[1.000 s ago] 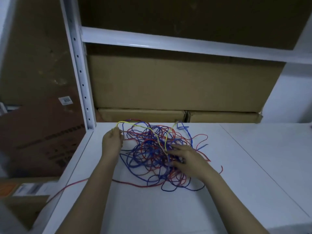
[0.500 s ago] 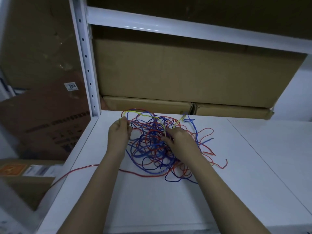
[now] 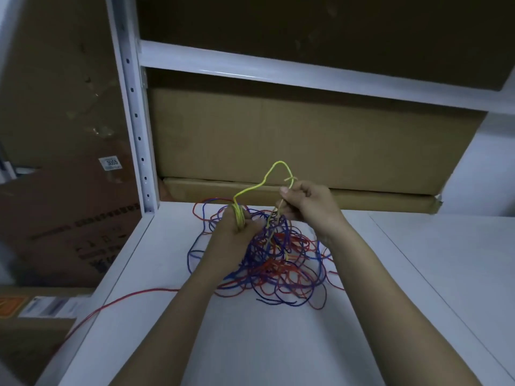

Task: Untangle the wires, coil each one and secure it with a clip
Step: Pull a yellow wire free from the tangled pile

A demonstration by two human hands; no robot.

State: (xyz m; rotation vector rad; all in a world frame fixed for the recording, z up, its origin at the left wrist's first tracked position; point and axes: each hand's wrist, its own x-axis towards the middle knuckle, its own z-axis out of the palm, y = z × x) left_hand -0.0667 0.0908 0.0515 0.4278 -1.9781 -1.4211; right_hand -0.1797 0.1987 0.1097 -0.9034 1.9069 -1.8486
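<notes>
1. The left hand (image 3: 237, 232) gripped several turns of the yellow wire (image 3: 274, 169), apparently gathering them as a started coil.
2. The right hand (image 3: 306, 204) pinched the same wire higher, lifting it clear, likely to draw it free.
3. The tangle of red and blue wires (image 3: 278, 266) lay on the white counter (image 3: 278, 344) beneath both hands.

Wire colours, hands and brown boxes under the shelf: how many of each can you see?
Wire colours: 3, yellow wire, red wire, blue wire
Hands: 2, left hand, right hand
Brown boxes under the shelf: 2, big box, flat box
Total: 7
</notes>
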